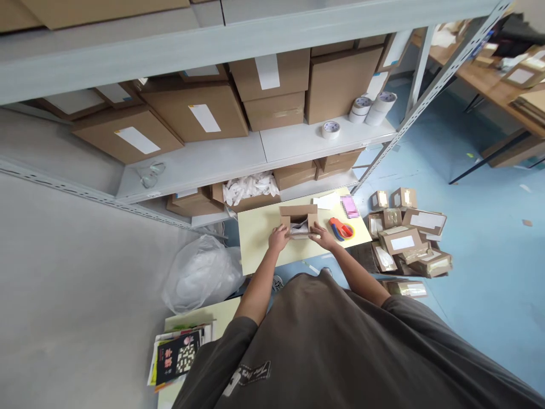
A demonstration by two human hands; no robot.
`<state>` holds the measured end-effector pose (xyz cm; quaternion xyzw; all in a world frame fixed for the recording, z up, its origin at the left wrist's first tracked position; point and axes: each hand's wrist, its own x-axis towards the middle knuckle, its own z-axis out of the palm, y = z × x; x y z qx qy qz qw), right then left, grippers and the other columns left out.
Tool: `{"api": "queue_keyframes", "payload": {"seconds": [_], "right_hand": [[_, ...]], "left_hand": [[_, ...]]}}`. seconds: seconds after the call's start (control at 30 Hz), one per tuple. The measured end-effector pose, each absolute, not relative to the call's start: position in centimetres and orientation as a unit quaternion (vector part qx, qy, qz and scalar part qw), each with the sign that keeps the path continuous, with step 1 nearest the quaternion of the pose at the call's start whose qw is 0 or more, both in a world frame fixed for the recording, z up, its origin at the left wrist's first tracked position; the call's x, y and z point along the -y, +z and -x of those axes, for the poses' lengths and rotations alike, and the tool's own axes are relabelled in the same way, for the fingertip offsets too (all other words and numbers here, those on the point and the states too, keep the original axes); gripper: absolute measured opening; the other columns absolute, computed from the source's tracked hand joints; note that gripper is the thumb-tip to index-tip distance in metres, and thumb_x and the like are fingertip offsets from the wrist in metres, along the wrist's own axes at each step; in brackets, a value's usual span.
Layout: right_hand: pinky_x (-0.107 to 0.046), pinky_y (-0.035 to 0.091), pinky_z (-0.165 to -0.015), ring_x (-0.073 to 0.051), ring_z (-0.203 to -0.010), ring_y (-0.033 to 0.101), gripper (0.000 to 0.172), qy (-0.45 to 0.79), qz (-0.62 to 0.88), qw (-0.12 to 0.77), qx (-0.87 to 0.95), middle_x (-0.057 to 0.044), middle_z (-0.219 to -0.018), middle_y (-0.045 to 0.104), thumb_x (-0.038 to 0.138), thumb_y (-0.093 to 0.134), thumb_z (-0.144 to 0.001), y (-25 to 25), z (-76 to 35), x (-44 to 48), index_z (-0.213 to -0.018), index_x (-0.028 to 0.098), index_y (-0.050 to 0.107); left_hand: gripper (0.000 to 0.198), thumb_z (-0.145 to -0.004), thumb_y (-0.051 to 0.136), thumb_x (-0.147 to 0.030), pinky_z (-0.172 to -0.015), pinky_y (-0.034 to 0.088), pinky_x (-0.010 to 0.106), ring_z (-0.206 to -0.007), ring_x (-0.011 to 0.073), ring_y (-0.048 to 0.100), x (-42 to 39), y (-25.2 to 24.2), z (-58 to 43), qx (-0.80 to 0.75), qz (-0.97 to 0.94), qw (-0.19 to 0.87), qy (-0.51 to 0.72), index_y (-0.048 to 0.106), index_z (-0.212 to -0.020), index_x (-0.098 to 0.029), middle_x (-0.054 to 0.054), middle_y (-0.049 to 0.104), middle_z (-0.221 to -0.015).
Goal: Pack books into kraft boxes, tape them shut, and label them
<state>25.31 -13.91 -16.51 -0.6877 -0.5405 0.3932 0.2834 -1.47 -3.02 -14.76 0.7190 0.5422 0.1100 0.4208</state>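
Note:
A small cardboard box (299, 210) stands on the pale yellow tabletop (258, 233) with its flaps up. Something white (299, 227), perhaps paper or wrapping, lies inside it. My left hand (279, 238) grips the box at its near left corner. At the near right corner my right hand (323, 236) holds it too, fingers on the flap and side. To the right of the box lies a red and blue tape dispenser (339, 228) with a yellow roll. Behind that are a white sheet (326, 202) and a pink, pixelated item (349, 207).
Metal shelving (238, 156) with cartons and white tape rolls (331, 130) rises beyond the table. Several packed boxes (402, 243) are piled on the floor at right. A clear plastic bag (204, 275) stands at left, near a stack of books (176, 355).

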Motion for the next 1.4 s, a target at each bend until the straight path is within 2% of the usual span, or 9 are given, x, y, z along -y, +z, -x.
{"api": "queue_keyframes", "payload": {"seconds": [0.23,0.37,0.47,0.6,0.73,0.87,1.0,1.17,1.4], "right_hand": [[-0.049,0.048,-0.116,-0.033,-0.127,0.066,0.03,0.335,0.691,0.254,0.588,-0.012,-0.138,0.071,0.038,0.078,-0.09,-15.7,-27.1,11.5,-0.118,0.028,0.082],[-0.044,0.055,-0.106,-0.031,-0.119,0.068,0.053,0.312,0.754,0.286,0.502,-0.012,-0.134,0.071,0.032,0.077,-0.086,-16.6,-25.7,10.6,-0.139,0.026,0.07],[-0.046,0.053,-0.109,-0.035,-0.133,0.062,0.077,0.299,0.774,0.298,0.472,-0.017,-0.153,0.059,0.028,0.079,-0.083,-17.1,-25.0,10.3,-0.156,0.026,0.056],[-0.054,0.046,-0.117,-0.044,-0.155,0.041,0.108,0.317,0.792,0.244,0.461,-0.019,-0.18,0.021,0.034,0.087,-0.078,-16.7,-25.5,9.7,-0.172,0.028,0.033],[-0.054,0.046,-0.118,-0.044,-0.156,0.041,0.121,0.27,0.797,0.168,0.513,-0.018,-0.184,0.005,0.035,0.087,-0.08,-15.8,-25.7,8.9,-0.177,0.026,0.015],[-0.05,0.046,-0.121,-0.038,-0.158,0.04,0.112,0.233,0.773,0.173,0.564,-0.014,-0.182,0.021,0.031,0.078,-0.087,-16.3,-25.4,9.4,-0.178,0.025,0.011],[-0.051,0.04,-0.127,-0.033,-0.163,0.034,0.074,0.25,0.731,0.153,0.617,-0.009,-0.179,0.033,0.029,0.057,-0.102,-18.0,-24.9,11.0,-0.173,0.025,0.035],[-0.054,0.042,-0.126,-0.035,-0.166,0.028,0.063,0.277,0.723,0.136,0.618,-0.006,-0.181,0.026,0.025,0.05,-0.105,-18.7,-24.3,10.6,-0.168,0.026,0.045],[-0.043,0.051,-0.12,-0.028,-0.15,0.055,0.062,0.318,0.704,0.198,0.603,-0.001,-0.175,0.04,0.021,0.057,-0.098,-18.1,-22.9,7.1,-0.159,0.033,0.057]], "left_hand": [[0.052,-0.077,0.093,-0.05,-0.129,0.034,0.045,-0.149,0.0369,0.049,2.1,-14.4,0.9,-0.57,-0.685,0.431,0.141,0.081,-0.122,-0.029,0.011,0.067,-0.15],[0.068,-0.086,0.086,-0.041,-0.125,0.039,0.048,-0.144,0.038,0.056,2.3,-14.4,0.1,-0.606,-0.664,0.413,0.145,0.066,-0.149,-0.028,0.014,0.064,-0.153],[0.097,-0.081,0.089,-0.035,-0.124,0.04,0.051,-0.152,0.042,0.046,1.8,-14.3,-0.7,-0.627,-0.672,0.368,0.141,0.045,-0.167,-0.028,0.017,0.043,-0.171],[0.134,-0.067,0.1,-0.041,-0.127,0.034,0.056,-0.166,0.0478,0.014,-0.7,-13.3,-1.9,-0.577,-0.766,0.276,0.068,0.022,-0.175,-0.031,0.016,0.009,-0.184],[0.146,-0.06,0.105,-0.043,-0.13,0.028,0.054,-0.166,0.0463,0.01,-3.2,-12.0,-3.1,-0.495,-0.843,0.209,-0.023,0.017,-0.176,-0.028,0.02,0.026,-0.178],[0.113,-0.076,0.095,-0.038,-0.125,0.036,0.05,-0.152,0.0407,0.04,-2.2,-12.7,-2.4,-0.48,-0.858,0.181,-0.014,0.036,-0.172,-0.025,0.021,0.054,-0.159],[0.057,-0.102,0.066,-0.044,-0.119,0.045,0.048,-0.151,0.0362,0.044,1.4,-15.3,0.3,-0.49,-0.838,0.241,0.012,0.06,-0.158,-0.036,0.007,0.038,-0.176],[0.059,-0.103,0.064,-0.046,-0.126,0.04,0.05,-0.161,0.0386,0.033,4.1,-17.9,2.4,-0.526,-0.794,0.291,0.09,0.059,-0.16,-0.032,0.004,0.028,-0.18],[0.052,-0.103,0.063,-0.036,-0.123,0.044,0.038,-0.152,0.0285,0.052,2.7,-20.1,2.9,-0.603,-0.646,0.391,0.257,0.064,-0.154,-0.025,0.009,0.046,-0.172]]}}
